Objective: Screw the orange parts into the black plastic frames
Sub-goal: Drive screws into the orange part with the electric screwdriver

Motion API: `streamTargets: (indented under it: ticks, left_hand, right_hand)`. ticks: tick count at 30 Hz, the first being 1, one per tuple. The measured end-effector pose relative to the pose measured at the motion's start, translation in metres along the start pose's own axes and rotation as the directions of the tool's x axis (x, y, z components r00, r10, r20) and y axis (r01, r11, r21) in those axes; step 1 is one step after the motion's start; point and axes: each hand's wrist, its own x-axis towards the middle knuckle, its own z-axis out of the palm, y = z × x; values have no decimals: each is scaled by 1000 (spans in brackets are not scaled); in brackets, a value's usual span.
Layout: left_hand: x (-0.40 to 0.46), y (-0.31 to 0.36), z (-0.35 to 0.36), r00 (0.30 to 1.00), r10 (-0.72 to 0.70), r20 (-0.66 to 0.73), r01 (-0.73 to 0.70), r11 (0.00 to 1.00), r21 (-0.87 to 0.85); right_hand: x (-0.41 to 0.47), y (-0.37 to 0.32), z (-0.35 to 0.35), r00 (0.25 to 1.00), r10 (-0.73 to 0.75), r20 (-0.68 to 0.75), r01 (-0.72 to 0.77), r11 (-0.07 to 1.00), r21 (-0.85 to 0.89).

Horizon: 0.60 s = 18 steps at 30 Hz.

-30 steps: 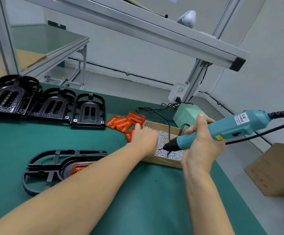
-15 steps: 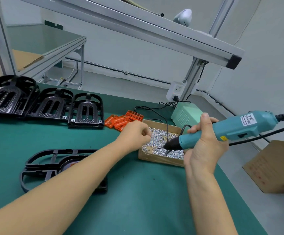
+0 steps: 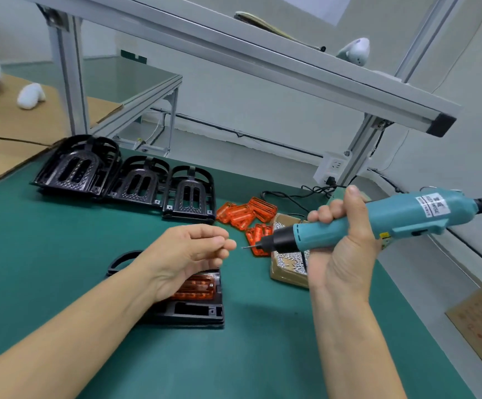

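Two hands show in your head view: your right hand grips the teal electric screwdriver, its bit aimed at your left hand, whose fingertips pinch together; what they hold is too small to tell. Beneath your left hand lies a black frame with an orange part seated inside.

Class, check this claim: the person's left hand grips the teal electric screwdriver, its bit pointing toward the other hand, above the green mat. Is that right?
Not quite. The head view shows the right hand gripping the teal electric screwdriver, not the left. The rest stands: its bit points toward the left hand, above the green mat.
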Motion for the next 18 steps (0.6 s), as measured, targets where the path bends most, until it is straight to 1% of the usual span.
streamTargets:
  ticks: [4,7,12,18]
  left_hand:
    - [-19,-2,-12,995,-103,-5,99,973,-206]
    - [-28,-3,-18,992,-126,9,122,937,-328]
    - [-35,-5,-22,993,-115,3,108,927,-359]
    - [-39,-5,-23,995,-96,32,101,939,-330]
  right_hand:
    - [-12,4,15,997,44,62,-47,998,47]
    - [-19,7,22,995,44,90,-49,998,46]
    - [-27,12,31,991,62,121,-68,997,47]
    - [-31,15,36,989,63,130,-69,997,41]
